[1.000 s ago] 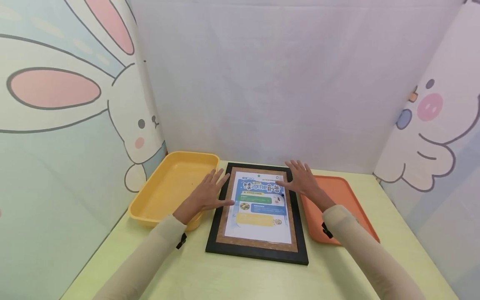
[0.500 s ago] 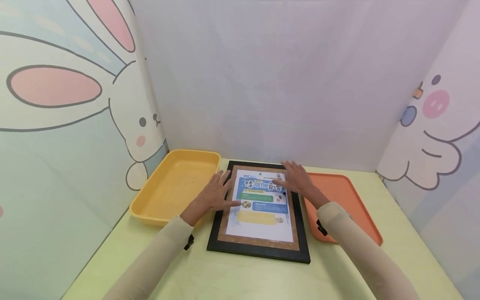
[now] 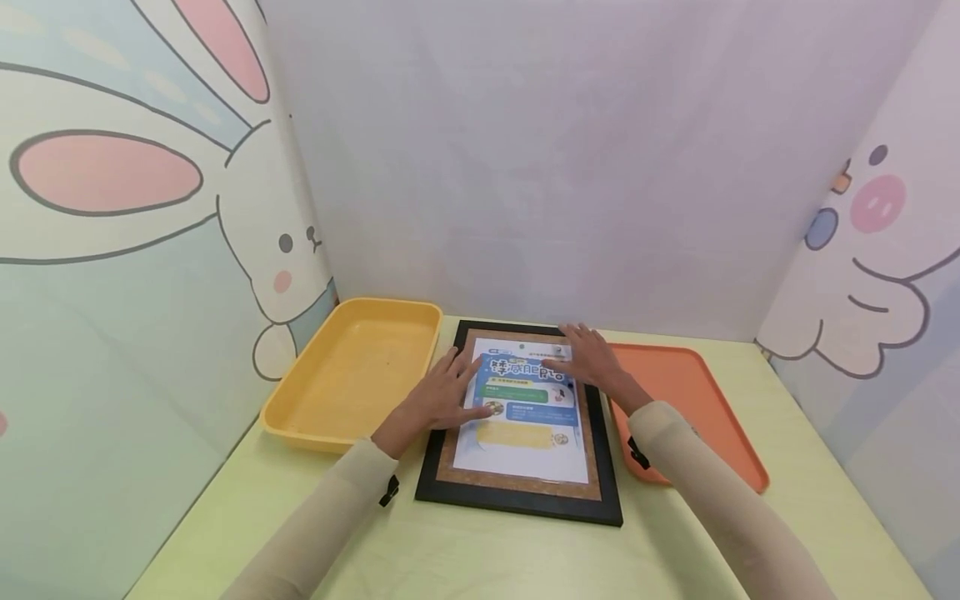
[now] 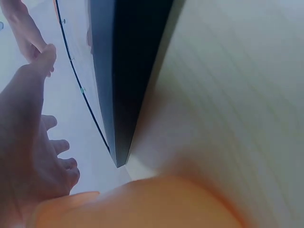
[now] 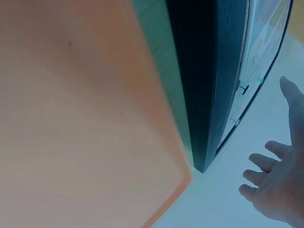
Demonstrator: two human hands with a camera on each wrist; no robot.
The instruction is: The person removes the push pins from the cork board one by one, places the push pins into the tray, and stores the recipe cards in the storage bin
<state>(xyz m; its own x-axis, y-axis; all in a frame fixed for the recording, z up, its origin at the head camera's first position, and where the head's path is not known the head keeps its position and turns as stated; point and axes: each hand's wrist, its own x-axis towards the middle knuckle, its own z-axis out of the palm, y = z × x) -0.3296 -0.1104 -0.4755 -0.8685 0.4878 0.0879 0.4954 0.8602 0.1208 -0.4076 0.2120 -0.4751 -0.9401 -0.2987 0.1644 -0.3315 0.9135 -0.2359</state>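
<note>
A black picture frame (image 3: 517,500) with a cork border lies flat on the table, and a blue printed poster (image 3: 525,408) lies on it. My left hand (image 3: 442,396) rests flat on the poster's left edge, fingers straight and spread. My right hand (image 3: 588,357) lies flat on the poster's upper right part, fingers stretched toward the top. The left wrist view shows the frame's black edge (image 4: 126,80) and my left hand (image 4: 28,137). In the right wrist view the frame's edge (image 5: 209,95) runs beside the orange tray (image 5: 80,118), with my right hand (image 5: 278,190) spread.
A deep yellow tray (image 3: 352,371) stands left of the frame, and a flat orange tray (image 3: 686,400) lies to its right. The pale green table (image 3: 480,558) is walled by cartoon panels on the left, back and right.
Both hands have moved inward onto the poster: the left from the frame's left side to the right, the right toward the poster's top.
</note>
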